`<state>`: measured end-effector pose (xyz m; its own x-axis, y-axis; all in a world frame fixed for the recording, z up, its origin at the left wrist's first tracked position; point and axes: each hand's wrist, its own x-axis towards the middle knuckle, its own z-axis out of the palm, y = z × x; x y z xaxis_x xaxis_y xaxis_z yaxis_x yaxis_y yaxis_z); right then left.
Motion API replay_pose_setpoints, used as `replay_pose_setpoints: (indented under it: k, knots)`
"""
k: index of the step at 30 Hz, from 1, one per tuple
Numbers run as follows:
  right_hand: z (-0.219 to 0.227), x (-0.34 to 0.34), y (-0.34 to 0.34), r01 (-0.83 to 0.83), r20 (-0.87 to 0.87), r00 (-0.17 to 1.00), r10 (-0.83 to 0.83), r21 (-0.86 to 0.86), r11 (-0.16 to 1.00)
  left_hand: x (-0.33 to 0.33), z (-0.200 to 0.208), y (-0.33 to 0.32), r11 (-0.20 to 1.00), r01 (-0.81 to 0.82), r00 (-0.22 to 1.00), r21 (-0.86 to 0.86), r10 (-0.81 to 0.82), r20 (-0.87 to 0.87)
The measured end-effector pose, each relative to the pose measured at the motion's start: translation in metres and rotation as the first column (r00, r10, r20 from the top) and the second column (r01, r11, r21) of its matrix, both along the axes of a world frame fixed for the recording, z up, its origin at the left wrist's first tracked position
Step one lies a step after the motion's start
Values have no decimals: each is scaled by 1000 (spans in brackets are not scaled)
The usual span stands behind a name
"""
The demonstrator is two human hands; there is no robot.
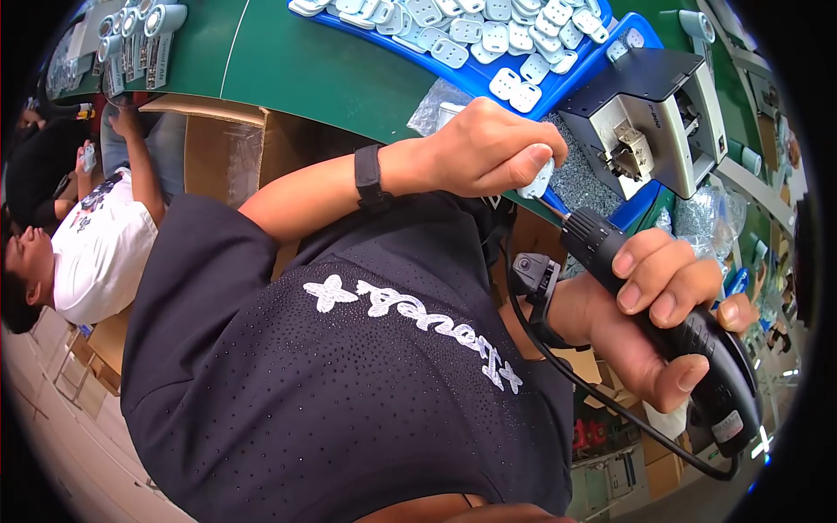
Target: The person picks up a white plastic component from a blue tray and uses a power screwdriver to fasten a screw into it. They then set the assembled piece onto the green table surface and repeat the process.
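My left hand [497,150] pinches a small white plastic piece [537,181] between thumb and curled fingers, partly hiding it. My right hand [654,301] is wrapped around a black electric screwdriver [600,244], whose cord loops from its rear end. The screwdriver's bit points up and left and meets the lower edge of the white piece, or nearly so; contact is hard to tell. Just beyond both hands stands a black and cream screw feeder [649,131] with a metal mechanism on its front.
A blue tray [475,83] heaped with white oval pieces [494,37] lies on the green table [296,65]. Many small metal screws [586,166] lie beside the feeder. White cylindrical parts [161,26] stand far left. A cardboard box [218,144] and another person [109,235] are at left.
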<state>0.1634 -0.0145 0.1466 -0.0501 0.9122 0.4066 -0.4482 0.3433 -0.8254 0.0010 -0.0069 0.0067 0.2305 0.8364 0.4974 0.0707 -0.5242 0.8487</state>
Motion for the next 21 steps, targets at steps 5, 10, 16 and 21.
replay_pose_setpoints:
  k: [5, 10, 16, 21]
  knots:
    - [0, 0, 0, -14, -8, 1000, 14, 30, 999, 2, 0, 0, 1000, 8, 1000, -4, -8, -2]
    - [8, 2, -5, 8, 6, 1000, -9, 83, 996, 2, -2, 1, 1000, 9, 1000, -2, -9, -6]
    - [7, 1, 0, 9, 29, 1000, -12, 93, 996, 2, -4, 1, 1000, -9, 1000, 16, 9, 1]
    - [-8, 4, 1, -60, -8, 998, 60, 53, 997, 2, 1, -3, 1000, 11, 1000, -4, -11, -2]
